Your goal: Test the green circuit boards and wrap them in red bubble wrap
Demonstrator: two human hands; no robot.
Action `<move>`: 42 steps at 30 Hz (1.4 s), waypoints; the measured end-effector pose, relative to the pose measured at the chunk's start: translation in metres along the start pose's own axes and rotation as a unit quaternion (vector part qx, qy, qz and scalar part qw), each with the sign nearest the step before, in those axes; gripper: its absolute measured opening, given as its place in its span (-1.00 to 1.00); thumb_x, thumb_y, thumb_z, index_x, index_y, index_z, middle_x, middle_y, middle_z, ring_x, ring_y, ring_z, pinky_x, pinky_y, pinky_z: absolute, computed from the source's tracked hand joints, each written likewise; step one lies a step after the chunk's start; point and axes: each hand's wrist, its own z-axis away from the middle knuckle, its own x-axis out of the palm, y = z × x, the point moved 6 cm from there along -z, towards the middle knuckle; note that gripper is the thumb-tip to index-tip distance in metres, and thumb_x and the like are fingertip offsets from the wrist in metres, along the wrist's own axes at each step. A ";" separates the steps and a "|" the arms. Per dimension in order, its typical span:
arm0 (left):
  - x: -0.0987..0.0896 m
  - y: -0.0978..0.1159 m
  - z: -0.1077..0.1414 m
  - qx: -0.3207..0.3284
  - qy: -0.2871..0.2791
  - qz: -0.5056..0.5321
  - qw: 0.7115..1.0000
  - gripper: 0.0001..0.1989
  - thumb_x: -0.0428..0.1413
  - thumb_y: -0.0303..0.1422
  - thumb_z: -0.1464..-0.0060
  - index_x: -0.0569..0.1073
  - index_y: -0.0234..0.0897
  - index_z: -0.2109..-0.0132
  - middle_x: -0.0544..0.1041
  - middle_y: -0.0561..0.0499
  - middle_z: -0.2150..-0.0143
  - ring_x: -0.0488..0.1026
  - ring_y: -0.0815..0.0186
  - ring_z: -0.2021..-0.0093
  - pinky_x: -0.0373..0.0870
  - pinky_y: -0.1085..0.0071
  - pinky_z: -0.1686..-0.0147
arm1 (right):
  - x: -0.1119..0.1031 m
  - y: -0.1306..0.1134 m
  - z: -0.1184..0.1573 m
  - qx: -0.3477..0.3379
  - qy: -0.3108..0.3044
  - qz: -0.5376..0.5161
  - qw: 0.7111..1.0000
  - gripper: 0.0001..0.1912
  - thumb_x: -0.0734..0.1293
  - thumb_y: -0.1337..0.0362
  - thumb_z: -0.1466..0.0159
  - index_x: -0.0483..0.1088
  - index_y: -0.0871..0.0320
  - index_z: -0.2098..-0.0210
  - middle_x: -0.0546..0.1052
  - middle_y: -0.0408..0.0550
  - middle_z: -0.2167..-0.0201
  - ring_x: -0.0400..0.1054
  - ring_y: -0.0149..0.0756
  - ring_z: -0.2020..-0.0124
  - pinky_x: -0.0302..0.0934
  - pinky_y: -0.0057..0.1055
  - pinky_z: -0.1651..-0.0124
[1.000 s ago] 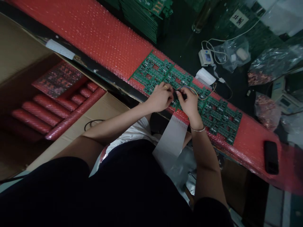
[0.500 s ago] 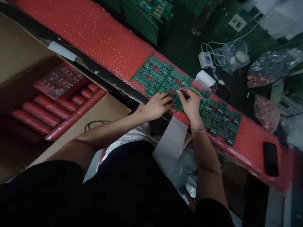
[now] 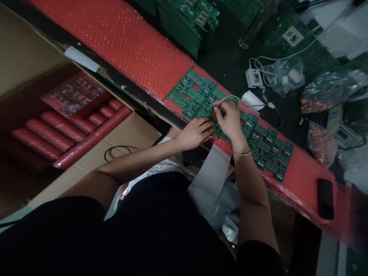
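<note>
A row of green circuit boards (image 3: 189,92) lies across red bubble wrap (image 3: 129,42). My left hand (image 3: 197,132) rests on the near edge of one of the middle boards, fingers stretched out and a ring on one of them. Just right of it, my right hand (image 3: 229,119) pinches the end of a wire lead (image 3: 230,97) over the same board. Its tip is hidden by my fingers, so I cannot tell whether it touches the board. The thin coloured wires loop back over the hand toward a white connector (image 3: 270,105) and a small white meter (image 3: 253,78) with a lit screen.
Behind the wrap stands a stack of green boards (image 3: 184,28). Clear bags of copper-coloured parts (image 3: 322,143) and a grey device (image 3: 342,126) sit at right. A black phone (image 3: 326,199) lies on the wrap. At left, an open carton (image 3: 138,132) holds red bubble-wrapped packs (image 3: 54,130).
The view has shifted slightly. My right hand has moved a little back from the board's middle, still pinching the wire lead. My left hand stays on the board.
</note>
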 end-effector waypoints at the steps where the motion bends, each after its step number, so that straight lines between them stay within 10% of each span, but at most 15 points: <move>1: 0.000 0.000 0.000 -0.005 -0.003 0.008 1.000 -0.68 0.03 -0.26 -0.44 0.53 -0.27 -0.18 0.58 -0.20 -0.20 0.44 0.03 -0.26 0.40 0.09 -0.08 | 0.000 -0.001 0.000 0.000 -0.011 0.003 1.000 -0.80 0.21 0.16 -0.48 0.46 0.02 0.15 0.63 -0.01 0.12 0.47 -0.10 0.05 0.36 -0.07 -0.12; 10: -0.010 0.014 -0.001 -0.044 -0.007 0.084 0.995 -0.73 0.08 -0.28 -0.40 0.57 -0.25 -0.10 0.57 -0.21 -0.16 0.43 0.02 -0.22 0.37 0.03 -0.16 | 0.009 0.010 -0.005 0.003 -0.054 0.001 0.999 -0.80 0.24 0.12 -0.48 0.46 0.01 0.15 0.59 0.00 0.14 0.44 -0.06 0.03 0.36 0.02 -0.16; 17: 0.019 0.053 0.007 0.039 -0.100 0.110 0.988 -0.84 0.15 -0.33 -0.34 0.61 -0.28 0.06 0.60 -0.13 0.02 0.49 0.14 -0.04 0.41 0.22 -0.13 | 0.015 0.023 -0.003 0.036 -0.013 -0.034 0.999 -0.79 0.27 0.10 -0.46 0.47 0.05 0.16 0.58 -0.05 0.21 0.45 -0.21 0.19 0.40 -0.18 -0.01; 34: 0.043 0.058 0.019 -0.005 -0.071 0.123 0.990 -0.82 0.09 -0.39 -0.38 0.62 -0.19 0.10 0.61 -0.09 0.04 0.42 0.17 0.01 0.28 0.23 0.03 | 0.017 0.025 -0.003 0.039 -0.019 -0.028 0.999 -0.69 0.23 -0.02 -0.48 0.48 0.02 0.11 0.58 -0.03 0.18 0.46 -0.16 0.13 0.41 -0.11 -0.08; 42: -0.005 0.040 -0.001 -0.063 -0.047 0.186 0.980 -0.76 0.01 -0.36 -0.40 0.58 -0.22 0.14 0.59 -0.12 0.02 0.44 0.17 -0.02 0.36 0.19 -0.07 | 0.018 0.022 -0.002 0.041 -0.004 -0.034 0.999 -0.73 0.25 0.01 -0.47 0.48 0.03 0.13 0.59 -0.02 0.17 0.47 -0.16 0.12 0.41 -0.10 -0.10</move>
